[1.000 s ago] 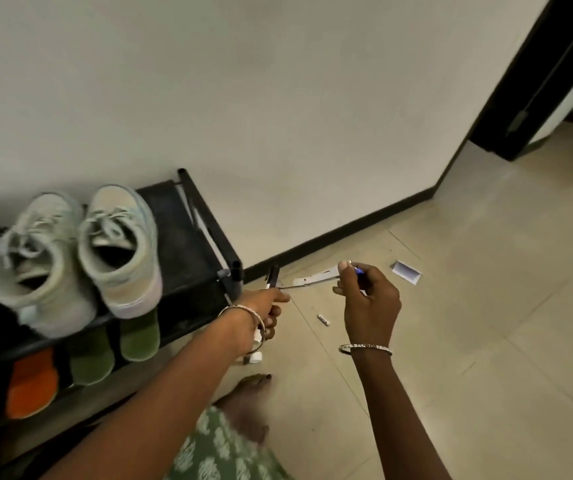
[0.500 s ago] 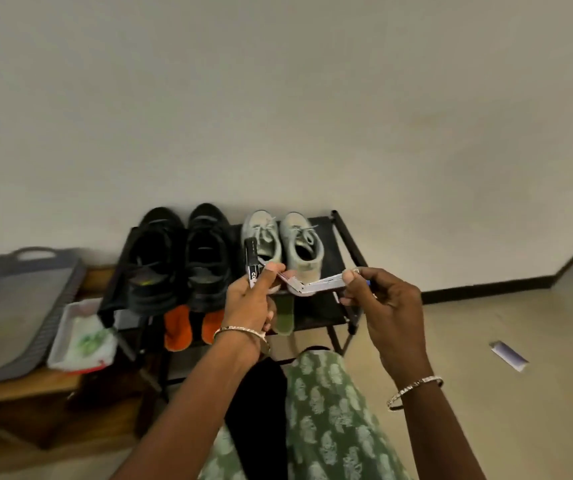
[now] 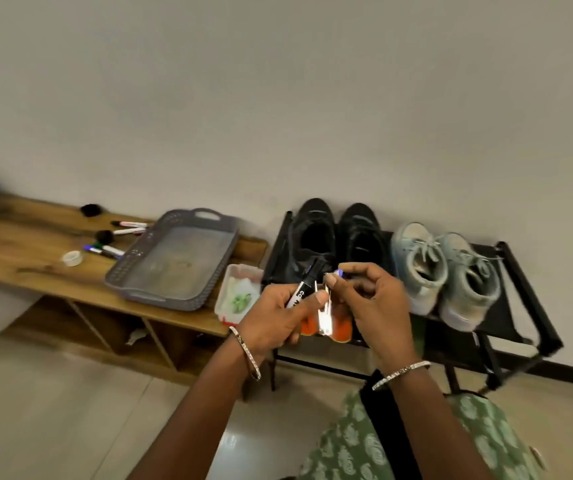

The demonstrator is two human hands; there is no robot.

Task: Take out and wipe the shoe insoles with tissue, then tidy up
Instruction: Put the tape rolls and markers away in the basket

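Observation:
My left hand (image 3: 278, 311) grips a black marker (image 3: 307, 284) and pinches a thin shiny white strip (image 3: 323, 315) with its thumb. My right hand (image 3: 373, 299) pinches the strip's upper end and holds something small and blue (image 3: 340, 272) at its fingertips. Both hands are in front of the black shoe rack (image 3: 520, 282). A pair of black shoes (image 3: 340, 237) and a pair of pale grey-blue sneakers (image 3: 444, 271) stand on its top shelf. Orange insoles (image 3: 342, 329) show below, behind my hands. A white tissue packet (image 3: 240, 294) lies on the bench's right end.
A low wooden bench (image 3: 28, 251) stands left of the rack. On it are a grey plastic tray (image 3: 174, 258), several markers (image 3: 118, 237), a tape roll (image 3: 72, 257) and small dark items. The pale tiled floor (image 3: 53, 410) is in front, the wall behind.
The view swung left from the floor and rack end to the whole rack and bench. My hands brought the strip from stretched sideways to hanging upright, close together.

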